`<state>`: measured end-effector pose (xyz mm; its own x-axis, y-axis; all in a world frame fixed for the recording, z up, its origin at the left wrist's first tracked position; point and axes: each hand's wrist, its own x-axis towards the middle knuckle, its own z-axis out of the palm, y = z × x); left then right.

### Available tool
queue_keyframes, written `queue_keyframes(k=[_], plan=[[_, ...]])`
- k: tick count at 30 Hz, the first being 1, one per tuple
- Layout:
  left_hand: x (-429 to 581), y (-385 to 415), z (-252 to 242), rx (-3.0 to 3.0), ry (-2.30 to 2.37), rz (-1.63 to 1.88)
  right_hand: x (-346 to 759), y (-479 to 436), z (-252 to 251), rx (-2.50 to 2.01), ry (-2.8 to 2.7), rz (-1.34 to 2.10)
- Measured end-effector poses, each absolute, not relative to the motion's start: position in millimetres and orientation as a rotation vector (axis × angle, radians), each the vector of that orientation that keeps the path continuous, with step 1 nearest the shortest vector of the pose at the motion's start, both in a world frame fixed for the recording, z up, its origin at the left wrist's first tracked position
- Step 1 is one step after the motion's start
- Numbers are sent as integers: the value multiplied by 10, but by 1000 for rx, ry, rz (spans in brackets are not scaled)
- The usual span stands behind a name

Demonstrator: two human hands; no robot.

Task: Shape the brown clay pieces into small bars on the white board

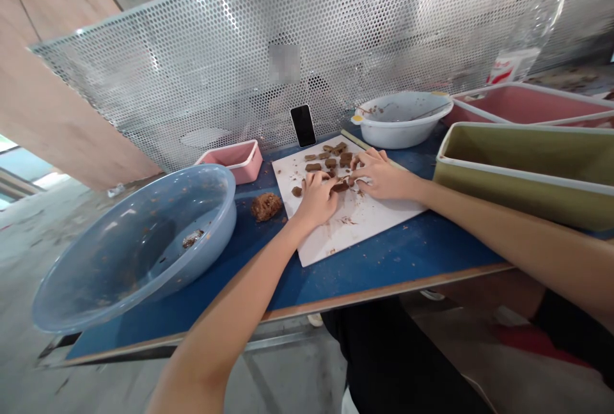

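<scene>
On a white board, my left hand and my right hand meet at a dark brown dough-like piece. The left fingers are bent against its left end, and the right fingertips press at its right end. What lies under the fingers is partly hidden. Just beyond my hands sit several small, flattened brown pieces. A rounder brown piece rests left of my left hand. Brown crumbs and smears mark the board near me.
Left of the board lies a large brown lump, beside a big blue basin and a pink tub. A phone leans on the perforated metal screen. Rightward stand a white basin, a green planter and a bottle.
</scene>
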<state>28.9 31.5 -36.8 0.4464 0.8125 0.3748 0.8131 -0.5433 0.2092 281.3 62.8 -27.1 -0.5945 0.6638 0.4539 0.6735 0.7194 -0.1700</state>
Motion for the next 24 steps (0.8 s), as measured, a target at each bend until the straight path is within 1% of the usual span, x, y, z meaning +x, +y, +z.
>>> queue_keyframes(k=[9,19,24], plan=[[276,326,-395,-2692,-1457,-737,2783,599,-267,-1013,-2431,-39],[285,319,-371,-2691,-1461,-642,2794,631,-306,-1000,-2433,-57],[286,312,-366,-2699,-1460,-677,2796,625,-293,-998,-2434,-42]])
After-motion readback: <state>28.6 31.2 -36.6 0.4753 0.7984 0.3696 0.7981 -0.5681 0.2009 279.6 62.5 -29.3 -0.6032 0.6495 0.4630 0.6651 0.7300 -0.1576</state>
